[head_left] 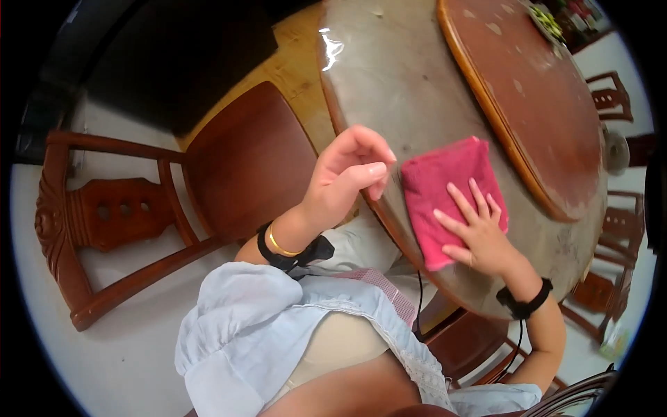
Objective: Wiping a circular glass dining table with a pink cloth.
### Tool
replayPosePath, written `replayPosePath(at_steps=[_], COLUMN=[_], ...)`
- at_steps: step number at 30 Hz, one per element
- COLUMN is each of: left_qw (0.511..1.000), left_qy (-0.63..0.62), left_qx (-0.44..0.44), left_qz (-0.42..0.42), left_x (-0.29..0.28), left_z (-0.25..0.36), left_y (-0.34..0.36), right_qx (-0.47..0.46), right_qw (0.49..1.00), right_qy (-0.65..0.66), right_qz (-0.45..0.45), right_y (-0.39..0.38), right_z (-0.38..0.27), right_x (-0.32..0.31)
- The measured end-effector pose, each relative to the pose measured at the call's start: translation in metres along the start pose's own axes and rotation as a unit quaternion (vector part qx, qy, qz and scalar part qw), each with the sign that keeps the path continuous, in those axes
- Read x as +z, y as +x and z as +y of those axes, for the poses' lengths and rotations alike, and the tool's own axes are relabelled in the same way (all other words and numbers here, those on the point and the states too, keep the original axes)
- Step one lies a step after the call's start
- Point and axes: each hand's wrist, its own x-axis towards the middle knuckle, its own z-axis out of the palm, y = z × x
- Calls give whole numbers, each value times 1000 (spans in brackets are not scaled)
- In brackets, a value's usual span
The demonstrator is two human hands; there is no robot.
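A folded pink-red cloth [436, 182] lies flat on the table [389, 83] near its edge. My right hand [479, 236] rests palm down on the cloth's right part, fingers spread out and not gripped round it. To the left of the cloth, my left hand [351, 174] hovers by the table edge. Its fingers are loosely curled, the thumb stands apart from the palm, and nothing shows in it. Both wrists wear black bands, and the left one also has a gold bangle [283, 243].
A raised brown turntable [517, 90] takes up the table's middle, with a plate of green food [549, 24] at its far side. A wooden chair [246, 153] stands close on the left. More chairs [618, 229] line the right. A thin black cable [419, 306] hangs before me.
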Motion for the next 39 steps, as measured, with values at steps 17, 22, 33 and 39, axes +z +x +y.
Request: replayPosePath(at_steps=[17,22,33,39], left_qw=[1000,999,967,979], left_qy=[-18,-21,130,136], left_qx=[2,31,14,1], left_qz=[-11,15,-219,-151], left_x=[-188,-237,-211,-215], left_z=[13,17,90,99], left_y=[35,67,202,149], right_qx=[299,344,336,257], right_qw=[949,930,924,956], right_qy=[95,122,179,134], right_qz=[27,31,46,43], right_y=[29,35,63,86], right_z=[-1,5,7,15], right_x=[32,25,10,3])
